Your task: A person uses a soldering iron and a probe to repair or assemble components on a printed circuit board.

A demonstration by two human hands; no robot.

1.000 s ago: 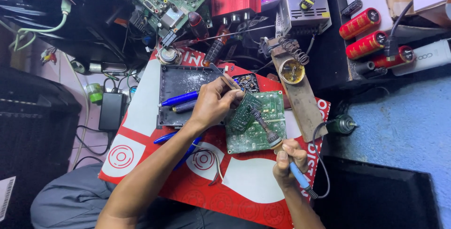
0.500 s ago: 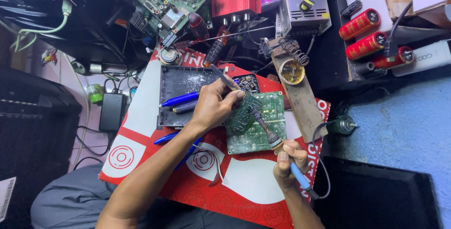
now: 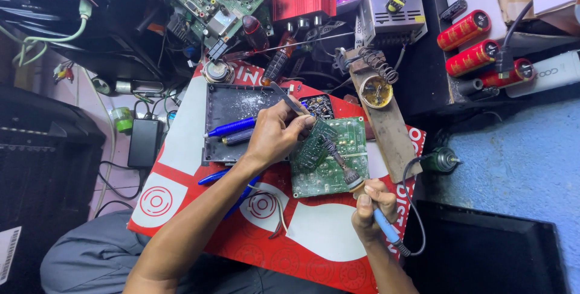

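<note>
Two bare hands work over a green printed circuit board [image 3: 332, 161] that lies on a red-and-white printed board [image 3: 314, 233] covering the bench, near its far right corner. The left hand [image 3: 275, 134] has its fingers [image 3: 302, 126] curled shut around a thin metal tool [image 3: 289, 99] at the circuit board's left edge. The right hand [image 3: 371, 206], at the circuit board's near right corner, has its fingers closed around a blue-handled soldering iron [image 3: 356, 185], whose tip rests on the circuit board (exact contact spot too small to tell). Just left lies a shallow black plastic tray [image 3: 229, 104] with a blue pen [image 3: 232, 128] in it. A wooden soldering stand with a wire coil [image 3: 380, 107] sits just right of the circuit board.
</note>
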